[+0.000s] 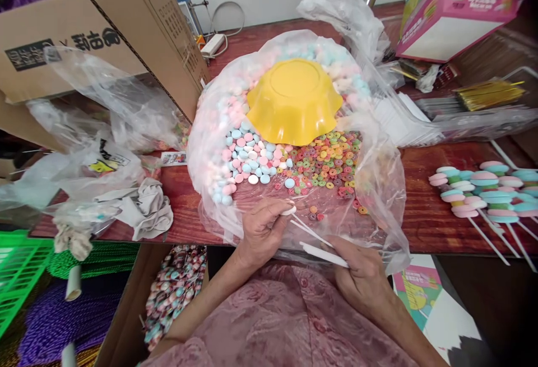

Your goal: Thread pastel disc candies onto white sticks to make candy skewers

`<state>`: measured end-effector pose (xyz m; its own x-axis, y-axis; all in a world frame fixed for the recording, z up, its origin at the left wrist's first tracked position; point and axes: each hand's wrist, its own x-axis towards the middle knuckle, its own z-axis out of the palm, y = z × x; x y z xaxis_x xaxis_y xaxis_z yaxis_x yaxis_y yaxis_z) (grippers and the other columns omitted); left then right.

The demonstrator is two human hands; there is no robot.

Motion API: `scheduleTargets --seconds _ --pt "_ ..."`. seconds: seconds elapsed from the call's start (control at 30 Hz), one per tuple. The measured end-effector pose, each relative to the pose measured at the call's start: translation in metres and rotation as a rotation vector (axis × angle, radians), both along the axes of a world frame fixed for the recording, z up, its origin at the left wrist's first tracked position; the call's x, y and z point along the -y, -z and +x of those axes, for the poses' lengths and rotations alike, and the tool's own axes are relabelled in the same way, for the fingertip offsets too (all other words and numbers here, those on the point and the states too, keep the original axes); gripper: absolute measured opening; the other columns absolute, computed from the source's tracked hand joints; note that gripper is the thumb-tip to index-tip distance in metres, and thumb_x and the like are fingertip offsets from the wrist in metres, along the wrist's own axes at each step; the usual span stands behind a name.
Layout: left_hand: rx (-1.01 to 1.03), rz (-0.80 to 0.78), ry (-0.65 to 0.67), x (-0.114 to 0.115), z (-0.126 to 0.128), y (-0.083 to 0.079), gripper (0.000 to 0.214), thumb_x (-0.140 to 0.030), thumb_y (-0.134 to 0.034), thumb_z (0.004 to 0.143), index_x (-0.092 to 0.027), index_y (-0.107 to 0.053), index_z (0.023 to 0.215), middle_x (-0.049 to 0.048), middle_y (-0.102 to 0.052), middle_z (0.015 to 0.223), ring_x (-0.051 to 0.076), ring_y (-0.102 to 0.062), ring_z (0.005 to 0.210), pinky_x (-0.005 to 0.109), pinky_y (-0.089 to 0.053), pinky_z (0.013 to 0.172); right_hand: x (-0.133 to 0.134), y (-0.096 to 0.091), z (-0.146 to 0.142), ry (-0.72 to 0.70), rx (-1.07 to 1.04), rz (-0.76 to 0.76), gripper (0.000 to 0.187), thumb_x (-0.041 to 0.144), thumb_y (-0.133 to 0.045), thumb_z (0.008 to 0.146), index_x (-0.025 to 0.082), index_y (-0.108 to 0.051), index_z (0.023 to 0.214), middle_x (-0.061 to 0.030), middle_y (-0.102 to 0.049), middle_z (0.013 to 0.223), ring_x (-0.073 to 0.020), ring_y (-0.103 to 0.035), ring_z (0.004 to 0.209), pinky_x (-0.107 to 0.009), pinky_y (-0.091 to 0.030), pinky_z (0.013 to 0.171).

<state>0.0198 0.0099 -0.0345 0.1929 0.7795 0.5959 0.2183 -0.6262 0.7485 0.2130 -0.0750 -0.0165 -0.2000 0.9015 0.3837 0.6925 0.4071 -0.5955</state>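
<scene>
Near the table's front edge, my left hand is closed in a pinch on a small white candy. My right hand is closed around several thin white sticks. The tips of two of these sticks reach the candy or end just beside it; I cannot tell whether one goes in. Beyond both hands, pink, blue and white candy tablets and small coloured candy rings lie loose on a clear plastic bag. An upturned yellow bowl with a wavy rim rests among the candies.
On the right lie finished-looking candy skewers on sticks, with a clear tray holding gold ties behind them. A cardboard box and crumpled plastic stand left. Below the table is a carton of wrapped candies.
</scene>
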Motion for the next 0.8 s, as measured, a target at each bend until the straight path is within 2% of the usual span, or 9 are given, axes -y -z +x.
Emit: scheduleTargets --seconds 0.13,0.2,0.33,0.47,0.53,0.63,0.73,0.8 --pt "-0.165 0.188 0.042 -0.001 -0.002 -0.004 0.028 -0.001 -0.057 0.086 -0.019 -0.07 0.103 0.0084 -0.076 0.096 0.017 -0.071 0.089 0.032 -0.058 0.078 -0.002 0.011 0.0 0.058 0.031 0.02 0.031 0.001 -0.039 0.081 0.018 -0.063 0.09 0.0011 -0.065 0.064 -0.0126 -0.059 0.049 -0.023 -0.041 0.05" --pt "-0.176 0.21 0.018 -0.001 -0.001 -0.004 0.027 -0.001 -0.058 0.084 -0.017 -0.07 0.102 0.0099 -0.075 0.097 0.018 -0.071 0.09 0.032 -0.059 0.078 -0.003 0.012 -0.002 0.047 0.02 0.026 0.03 0.001 -0.039 0.081 0.018 -0.063 0.087 0.0015 -0.064 0.062 -0.0125 -0.057 0.047 -0.023 -0.041 0.049" --pt "-0.15 0.13 -0.037 0.0 0.007 -0.001 0.025 -0.001 -0.061 0.082 -0.017 -0.07 0.099 0.0094 -0.076 0.096 0.018 -0.071 0.087 0.032 -0.059 0.078 -0.007 0.016 -0.012 0.021 -0.083 0.037 0.031 0.001 -0.04 0.084 0.016 -0.065 0.095 0.0003 -0.067 0.068 -0.0122 -0.061 0.052 -0.021 -0.045 0.051" --pt "-0.048 0.045 -0.028 0.003 0.018 -0.001 0.022 -0.003 -0.065 0.082 -0.018 -0.07 0.097 0.0066 -0.075 0.094 0.015 -0.071 0.086 0.027 -0.059 0.079 -0.011 0.027 -0.017 0.073 -0.175 -0.004 0.029 0.004 -0.043 0.088 0.017 -0.068 0.097 0.0008 -0.068 0.07 -0.0121 -0.063 0.054 -0.021 -0.047 0.053" --pt "0.015 0.005 -0.004 0.006 0.022 0.0 0.025 -0.005 -0.067 0.082 -0.019 -0.071 0.102 0.0067 -0.075 0.099 0.015 -0.072 0.092 0.028 -0.06 0.084 -0.012 0.032 -0.015 0.101 -0.21 -0.035 0.028 0.007 -0.045 0.091 0.018 -0.069 0.097 0.0018 -0.068 0.069 -0.0119 -0.061 0.052 -0.021 -0.046 0.052" --pt "0.053 -0.066 0.059 0.009 0.021 0.001 0.038 -0.007 -0.066 0.085 -0.02 -0.066 0.12 0.01 -0.073 0.117 0.019 -0.07 0.106 0.032 -0.06 0.092 -0.012 0.036 -0.005 0.172 -0.283 -0.099 0.022 0.015 -0.05 0.094 0.02 -0.07 0.101 0.0038 -0.065 0.067 -0.0115 -0.057 0.051 -0.021 -0.045 0.052" --pt "0.025 -0.077 0.068 0.008 0.018 -0.002 0.043 -0.007 -0.064 0.087 -0.02 -0.062 0.128 0.0113 -0.07 0.124 0.02 -0.067 0.115 0.035 -0.058 0.098 -0.009 0.036 0.004 0.24 -0.325 -0.123 0.017 0.023 -0.055 0.095 0.02 -0.07 0.087 0.005 -0.056 0.06 -0.0108 -0.051 0.049 -0.021 -0.042 0.05" --pt "-0.053 -0.007 0.094 0.004 0.019 -0.007 0.041 -0.007 -0.063 0.088 -0.02 -0.063 0.127 0.0112 -0.07 0.124 0.021 -0.066 0.119 0.037 -0.056 0.103 -0.006 0.036 0.007 0.24 -0.342 -0.128 0.024 0.025 -0.056 0.095 0.019 -0.064 0.073 0.0054 -0.048 0.056 -0.01 -0.045 0.048 -0.022 -0.039 0.049"
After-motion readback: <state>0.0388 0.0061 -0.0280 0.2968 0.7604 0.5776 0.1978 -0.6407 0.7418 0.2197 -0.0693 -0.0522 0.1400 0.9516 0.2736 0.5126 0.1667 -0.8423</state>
